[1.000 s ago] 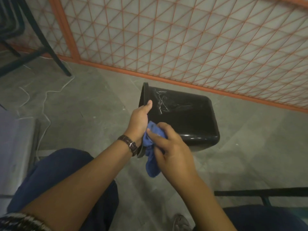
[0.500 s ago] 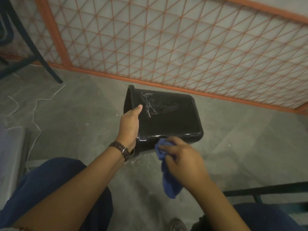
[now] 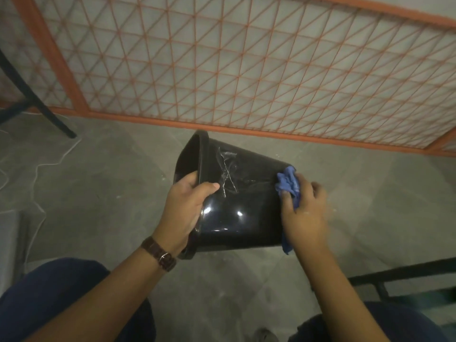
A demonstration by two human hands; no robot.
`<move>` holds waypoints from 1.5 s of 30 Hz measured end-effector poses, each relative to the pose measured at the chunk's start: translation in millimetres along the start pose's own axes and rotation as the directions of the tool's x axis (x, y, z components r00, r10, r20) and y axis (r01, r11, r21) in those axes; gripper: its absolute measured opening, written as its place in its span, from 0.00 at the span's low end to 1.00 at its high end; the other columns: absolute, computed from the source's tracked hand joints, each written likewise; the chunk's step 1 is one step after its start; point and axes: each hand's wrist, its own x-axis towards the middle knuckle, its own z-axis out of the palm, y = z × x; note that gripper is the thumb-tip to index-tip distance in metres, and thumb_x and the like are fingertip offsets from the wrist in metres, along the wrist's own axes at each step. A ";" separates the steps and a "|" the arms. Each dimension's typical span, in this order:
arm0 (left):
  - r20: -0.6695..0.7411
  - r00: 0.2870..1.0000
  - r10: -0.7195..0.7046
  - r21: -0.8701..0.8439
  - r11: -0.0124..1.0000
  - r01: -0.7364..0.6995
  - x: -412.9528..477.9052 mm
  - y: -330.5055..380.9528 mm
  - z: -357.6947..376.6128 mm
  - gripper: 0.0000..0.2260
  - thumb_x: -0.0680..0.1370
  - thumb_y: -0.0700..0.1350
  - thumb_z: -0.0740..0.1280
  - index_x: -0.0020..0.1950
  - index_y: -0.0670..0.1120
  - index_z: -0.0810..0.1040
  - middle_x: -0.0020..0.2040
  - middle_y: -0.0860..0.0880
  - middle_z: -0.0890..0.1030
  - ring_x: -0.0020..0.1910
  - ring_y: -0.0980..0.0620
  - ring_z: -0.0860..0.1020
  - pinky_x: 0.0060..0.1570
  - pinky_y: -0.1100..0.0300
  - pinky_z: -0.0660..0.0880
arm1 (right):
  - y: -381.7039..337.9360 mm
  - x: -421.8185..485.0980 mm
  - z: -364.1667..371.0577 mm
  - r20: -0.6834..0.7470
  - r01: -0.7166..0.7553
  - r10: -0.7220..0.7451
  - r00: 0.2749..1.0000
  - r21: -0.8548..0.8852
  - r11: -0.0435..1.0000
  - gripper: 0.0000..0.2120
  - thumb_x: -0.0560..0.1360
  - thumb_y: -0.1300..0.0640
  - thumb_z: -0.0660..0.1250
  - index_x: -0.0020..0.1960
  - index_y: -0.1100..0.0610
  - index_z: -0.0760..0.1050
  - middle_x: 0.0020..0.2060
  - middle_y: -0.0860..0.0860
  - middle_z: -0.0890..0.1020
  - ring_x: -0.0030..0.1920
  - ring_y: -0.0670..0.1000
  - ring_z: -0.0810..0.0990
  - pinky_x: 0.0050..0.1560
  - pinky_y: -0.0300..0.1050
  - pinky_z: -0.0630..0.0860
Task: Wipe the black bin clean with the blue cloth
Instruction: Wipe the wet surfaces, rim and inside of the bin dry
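The left hand (image 3: 183, 206) grips the black bin (image 3: 246, 208) at nine o'clock, right hand (image 3: 304, 214) clutches blue cloth (image 3: 287, 182) at three — bin interior hidden.

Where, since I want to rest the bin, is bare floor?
Bare floor lies right of the bin, between fence and dark rail; also left, between bin and cable. Crowded near the knees.
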 end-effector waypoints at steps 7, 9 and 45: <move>0.204 0.975 0.085 0.083 0.991 -0.103 -3.4 9.7 -1.8 0.09 0.74 0.36 0.66 0.44 0.49 0.82 0.41 0.49 0.85 0.42 0.52 0.84 0.41 0.63 0.79 | -12.1 18.7 -8.5 -0.122 -0.046 0.059 0.991 0.107 0.993 0.19 0.78 0.58 0.58 0.69 0.55 0.65 0.63 0.56 0.67 0.46 0.47 0.70 0.46 0.39 0.65; 0.224 0.971 0.081 0.091 0.990 -0.104 -3.8 7.9 -3.6 0.05 0.71 0.43 0.68 0.44 0.47 0.83 0.43 0.45 0.85 0.43 0.49 0.84 0.43 0.60 0.79 | -13.1 27.5 -12.9 -0.146 -0.101 0.119 0.982 0.125 0.987 0.19 0.78 0.57 0.59 0.68 0.54 0.66 0.63 0.56 0.68 0.50 0.52 0.74 0.48 0.39 0.64; 0.107 0.986 0.130 0.108 0.984 -0.141 -6.8 16.5 -4.3 0.12 0.76 0.46 0.65 0.46 0.37 0.80 0.44 0.34 0.81 0.46 0.40 0.80 0.54 0.45 0.76 | -19.4 36.3 1.3 -0.137 0.013 0.011 0.990 0.170 0.985 0.12 0.73 0.58 0.61 0.54 0.50 0.77 0.53 0.49 0.80 0.53 0.50 0.78 0.49 0.37 0.69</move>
